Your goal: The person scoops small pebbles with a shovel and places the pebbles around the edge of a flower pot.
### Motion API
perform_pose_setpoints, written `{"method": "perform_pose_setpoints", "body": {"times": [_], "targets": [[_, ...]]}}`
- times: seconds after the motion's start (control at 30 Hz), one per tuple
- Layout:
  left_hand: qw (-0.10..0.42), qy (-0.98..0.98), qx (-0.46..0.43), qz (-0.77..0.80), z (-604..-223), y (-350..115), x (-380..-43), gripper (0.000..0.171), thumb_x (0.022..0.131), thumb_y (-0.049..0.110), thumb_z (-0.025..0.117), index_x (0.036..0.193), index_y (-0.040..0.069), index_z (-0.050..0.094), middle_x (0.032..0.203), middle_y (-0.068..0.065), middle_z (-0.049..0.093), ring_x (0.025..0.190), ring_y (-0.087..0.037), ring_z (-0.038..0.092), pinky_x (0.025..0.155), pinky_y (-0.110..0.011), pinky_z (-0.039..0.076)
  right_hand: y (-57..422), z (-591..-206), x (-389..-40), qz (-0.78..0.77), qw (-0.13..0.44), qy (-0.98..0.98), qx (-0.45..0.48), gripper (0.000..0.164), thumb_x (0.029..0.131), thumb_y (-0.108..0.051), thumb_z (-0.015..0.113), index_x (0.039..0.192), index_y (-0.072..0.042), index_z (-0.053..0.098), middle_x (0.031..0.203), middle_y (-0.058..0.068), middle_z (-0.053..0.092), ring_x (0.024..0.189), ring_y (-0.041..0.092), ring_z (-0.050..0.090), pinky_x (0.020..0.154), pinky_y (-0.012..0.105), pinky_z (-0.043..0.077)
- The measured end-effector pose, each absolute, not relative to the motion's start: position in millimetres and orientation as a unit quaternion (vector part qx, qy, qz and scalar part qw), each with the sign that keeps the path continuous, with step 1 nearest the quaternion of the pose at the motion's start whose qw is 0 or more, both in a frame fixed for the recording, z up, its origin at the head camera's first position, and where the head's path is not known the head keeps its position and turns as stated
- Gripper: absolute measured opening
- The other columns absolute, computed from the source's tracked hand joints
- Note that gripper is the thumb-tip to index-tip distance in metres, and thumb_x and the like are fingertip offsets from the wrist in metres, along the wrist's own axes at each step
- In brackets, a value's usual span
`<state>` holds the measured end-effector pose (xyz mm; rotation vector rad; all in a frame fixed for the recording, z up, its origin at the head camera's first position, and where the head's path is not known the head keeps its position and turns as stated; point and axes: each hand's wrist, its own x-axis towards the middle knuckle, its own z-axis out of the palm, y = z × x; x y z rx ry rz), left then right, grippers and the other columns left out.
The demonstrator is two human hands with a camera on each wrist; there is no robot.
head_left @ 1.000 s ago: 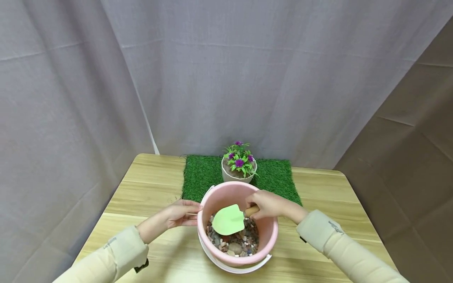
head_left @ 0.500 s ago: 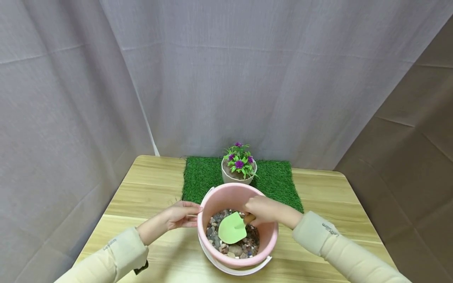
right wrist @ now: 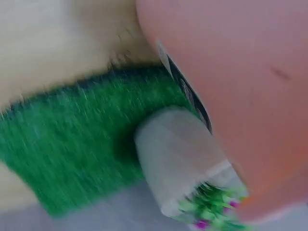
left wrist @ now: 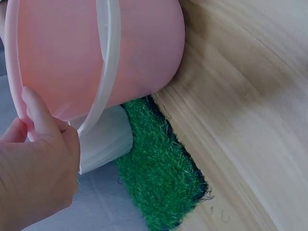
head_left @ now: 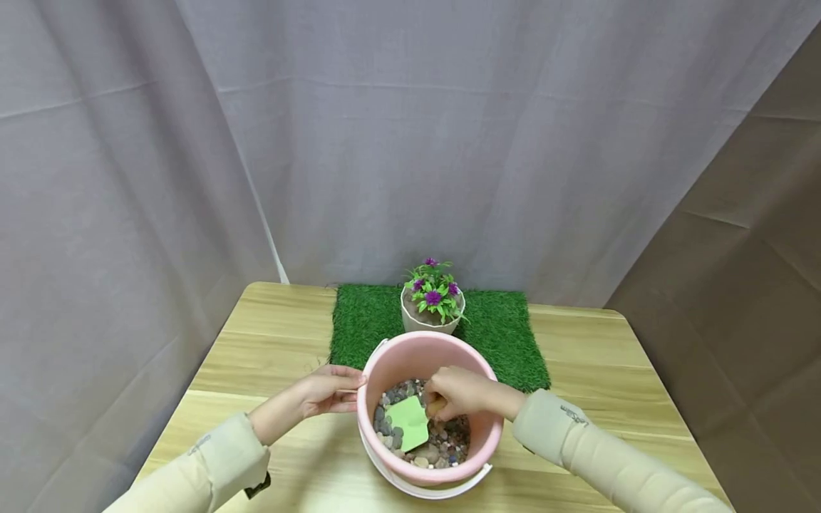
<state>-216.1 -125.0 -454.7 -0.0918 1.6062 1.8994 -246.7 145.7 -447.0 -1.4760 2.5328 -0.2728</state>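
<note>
A pink bucket [head_left: 428, 345] stands at the table's front, its white bail handle [head_left: 442, 491] hanging low; mixed pebbles [head_left: 439, 456] cover its bottom. With thumb and fingers my left hand [head_left: 330, 390] pinches the bucket's left rim; in the left wrist view the hand [left wrist: 41, 163] is on the rim from outside. My right hand [head_left: 458, 392] reaches inside and grips the wooden handle of a small shovel with a light green blade [head_left: 409, 422]. That blade lies tilted against the pebbles, pointing left. The right wrist view is blurred, with the bucket wall [right wrist: 240, 86] filling its right side.
Behind the bucket, a white pot [head_left: 430, 326] with a purple-flowered plant [head_left: 432, 291] stands on a green artificial turf mat [head_left: 365, 320]. Wooden tabletop [head_left: 269, 335] extends to both sides. Grey cloth [head_left: 410, 142] hangs at the back, brown cloth at the right.
My right hand has moved down and left into the bucket. The shovel blade has gone from above the pebbles down onto them and turned. My left hand stays on the rim.
</note>
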Motion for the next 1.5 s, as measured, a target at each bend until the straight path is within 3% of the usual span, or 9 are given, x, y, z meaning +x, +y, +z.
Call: {"method": "perform_pose_setpoints", "body": {"times": [0.1, 0.23, 0.5, 0.7, 1.0, 1.3, 1.5], "targets": [[0.316, 0.619, -0.035, 0.718, -456, -124, -216, 0.030, 0.093, 0.005, 0.055, 0.119, -0.010, 0.051, 0.076, 0.001, 0.065, 0.068, -0.005, 0.065, 0.074, -0.023, 0.063, 151, -450, -249, -0.125, 0.125, 0.855, -0.488, 0.021, 0.066, -0.014, 0.078, 0.065, -0.012, 0.058, 0.058, -0.007, 0.049, 0.055, -0.002, 0.036, 0.050, 0.007, 0.034], [0.315, 0.625, -0.039, 0.713, -457, -124, -217, 0.034, 0.093, 0.005, 0.055, 0.121, -0.012, 0.048, 0.077, -0.001, 0.065, 0.068, -0.006, 0.065, 0.075, -0.024, 0.063, 156, -443, -253, -0.133, 0.116, 0.850, -0.497, 0.021, 0.067, -0.015, 0.079, 0.068, -0.012, 0.058, 0.060, -0.008, 0.050, 0.056, -0.003, 0.034, 0.050, 0.007, 0.032], [0.314, 0.622, -0.039, 0.716, -456, -125, -218, 0.040, 0.092, 0.006, 0.056, 0.125, -0.014, 0.045, 0.084, -0.005, 0.069, 0.073, -0.009, 0.067, 0.077, -0.024, 0.062, 164, -422, -264, -0.166, 0.135, 0.849, -0.484, 0.015, 0.069, -0.007, 0.076, 0.073, -0.010, 0.062, 0.065, -0.007, 0.055, 0.057, -0.005, 0.036, 0.048, 0.008, 0.038], [0.318, 0.620, -0.041, 0.716, -457, -123, -218, 0.036, 0.092, 0.005, 0.056, 0.122, -0.013, 0.048, 0.077, -0.001, 0.067, 0.069, -0.007, 0.066, 0.075, -0.024, 0.063, 174, -418, -270, -0.199, 0.161, 0.854, -0.453, 0.013, 0.072, -0.009, 0.076, 0.078, -0.010, 0.065, 0.064, -0.009, 0.052, 0.055, -0.004, 0.036, 0.046, 0.010, 0.037], [0.317, 0.618, -0.049, 0.718, -456, -124, -219, 0.036, 0.092, 0.005, 0.055, 0.123, -0.013, 0.047, 0.076, -0.001, 0.067, 0.068, -0.008, 0.067, 0.073, -0.023, 0.063, 183, -416, -277, -0.249, 0.152, 0.849, -0.440, 0.013, 0.073, -0.009, 0.075, 0.084, -0.009, 0.069, 0.067, -0.007, 0.060, 0.056, -0.004, 0.038, 0.046, 0.012, 0.041], [0.317, 0.620, -0.048, 0.716, -455, -123, -220, 0.031, 0.091, 0.004, 0.055, 0.118, -0.010, 0.051, 0.076, 0.000, 0.065, 0.067, -0.007, 0.065, 0.073, -0.023, 0.063, 198, -406, -284, -0.259, 0.127, 0.855, -0.432, 0.013, 0.074, -0.003, 0.072, 0.085, -0.008, 0.068, 0.064, -0.009, 0.052, 0.056, -0.003, 0.038, 0.050, 0.015, 0.048], [0.317, 0.623, -0.052, 0.713, -454, -125, -220, 0.028, 0.091, 0.004, 0.056, 0.116, -0.009, 0.053, 0.075, 0.000, 0.064, 0.066, -0.006, 0.064, 0.073, -0.023, 0.063, 204, -399, -288, -0.261, 0.126, 0.859, -0.422, 0.009, 0.076, -0.004, 0.071, 0.083, -0.008, 0.067, 0.062, -0.008, 0.049, 0.054, -0.003, 0.035, 0.045, 0.014, 0.041]]}}
